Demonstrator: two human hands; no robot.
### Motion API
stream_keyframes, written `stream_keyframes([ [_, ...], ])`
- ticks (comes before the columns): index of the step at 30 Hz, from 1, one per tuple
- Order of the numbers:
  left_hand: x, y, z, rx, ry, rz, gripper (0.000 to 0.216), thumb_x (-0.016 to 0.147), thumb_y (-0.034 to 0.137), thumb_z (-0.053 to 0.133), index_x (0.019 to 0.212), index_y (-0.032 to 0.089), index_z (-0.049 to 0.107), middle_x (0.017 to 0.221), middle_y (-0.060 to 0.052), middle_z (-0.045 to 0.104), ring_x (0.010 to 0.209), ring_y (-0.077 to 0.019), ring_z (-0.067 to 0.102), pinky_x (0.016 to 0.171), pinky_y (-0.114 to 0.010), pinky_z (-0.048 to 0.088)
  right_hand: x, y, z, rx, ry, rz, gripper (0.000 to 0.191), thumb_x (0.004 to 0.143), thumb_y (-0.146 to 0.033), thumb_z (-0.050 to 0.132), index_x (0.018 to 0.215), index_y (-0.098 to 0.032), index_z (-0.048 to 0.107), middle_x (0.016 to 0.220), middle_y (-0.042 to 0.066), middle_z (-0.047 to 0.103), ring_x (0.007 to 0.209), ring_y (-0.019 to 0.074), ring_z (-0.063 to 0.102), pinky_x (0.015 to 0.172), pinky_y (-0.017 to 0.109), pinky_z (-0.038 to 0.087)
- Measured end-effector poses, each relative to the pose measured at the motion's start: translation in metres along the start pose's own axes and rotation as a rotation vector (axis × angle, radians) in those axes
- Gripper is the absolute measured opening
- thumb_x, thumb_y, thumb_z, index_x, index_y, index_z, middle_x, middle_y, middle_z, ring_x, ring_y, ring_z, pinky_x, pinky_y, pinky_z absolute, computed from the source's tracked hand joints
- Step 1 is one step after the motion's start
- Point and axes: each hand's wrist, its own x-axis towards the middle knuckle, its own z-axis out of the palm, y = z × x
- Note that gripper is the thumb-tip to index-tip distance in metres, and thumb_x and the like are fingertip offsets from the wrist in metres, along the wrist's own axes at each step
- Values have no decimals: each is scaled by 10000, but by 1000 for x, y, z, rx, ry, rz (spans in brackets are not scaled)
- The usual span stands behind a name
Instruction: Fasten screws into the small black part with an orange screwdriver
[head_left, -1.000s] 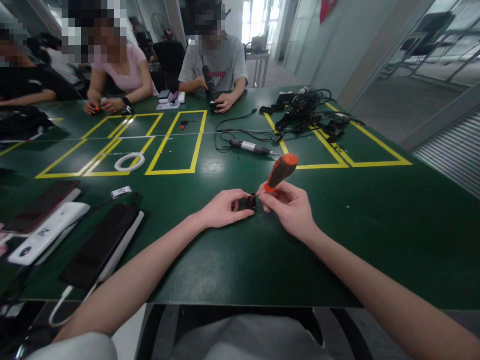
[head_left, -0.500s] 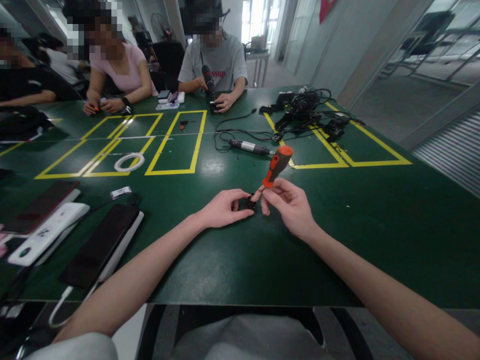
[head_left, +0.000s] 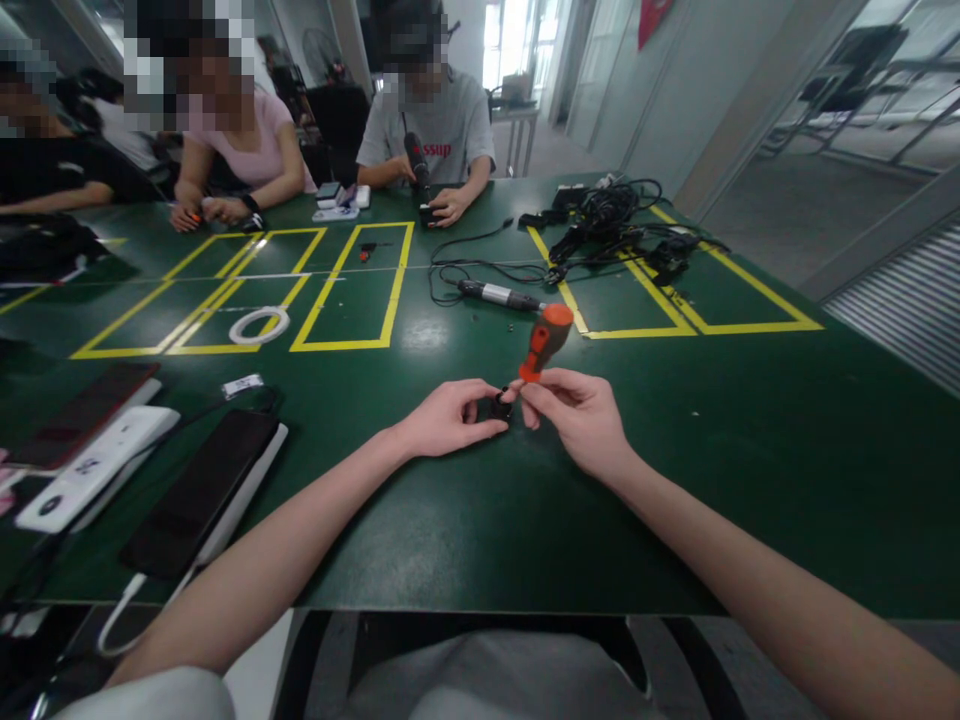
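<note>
My left hand [head_left: 446, 418] rests on the green table [head_left: 487, 520] and pinches a small black part [head_left: 495, 407] between thumb and fingers. My right hand [head_left: 581, 415] is closed round the lower end of a screwdriver with an orange and black handle [head_left: 546, 340]. The screwdriver tilts up and to the right, and its tip meets the black part. Both hands sit close together at the middle of the table's near half.
Phones and a white power bank [head_left: 97, 465] lie at the near left. A silver electric tool [head_left: 499, 294], a cable tangle [head_left: 615, 225] and a white tape ring [head_left: 259, 324] lie among yellow tape boxes. Three other people sit along the far edge.
The screwdriver handle has swung left and stands more upright than a second ago. My left hand has stayed on the black part.
</note>
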Motion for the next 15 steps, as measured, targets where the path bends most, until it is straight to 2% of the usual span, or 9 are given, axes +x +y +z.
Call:
stream_keyframes([
  [4, 0, 1, -1, 11, -11, 11, 242, 890, 344, 720, 1017, 142, 682, 798, 25, 574, 617, -83, 497, 598, -214, 394, -1, 0, 1, 55, -36, -1, 371, 809, -561, 820, 846, -210, 708, 722, 23, 755, 505, 114, 580, 512, 273, 526],
  [8, 1, 2, -1, 26, -12, -7, 246, 889, 350, 732, 1019, 147, 681, 798, 25, 579, 613, -82, 500, 591, -210, 394, 0, 1, 0, 8, 13, 8, 353, 779, -513, 858, 780, -214, 670, 697, 12, 736, 512, 116, 577, 518, 271, 527],
  [12, 0, 1, -1, 26, -13, -11, 249, 892, 354, 733, 1017, 144, 681, 804, 23, 580, 610, -80, 506, 584, -207, 396, 1, 3, -2, -28, 43, -9, 321, 740, -464, 898, 720, -210, 702, 683, 1, 703, 508, 111, 569, 510, 273, 521],
  [15, 0, 1, -1, 24, -13, -20, 241, 894, 341, 730, 1036, 152, 683, 811, 20, 590, 615, -82, 510, 581, -203, 398, 1, 4, -4, -18, 24, 19, 322, 737, -474, 900, 812, -208, 734, 678, 4, 719, 513, 130, 610, 512, 289, 545],
])
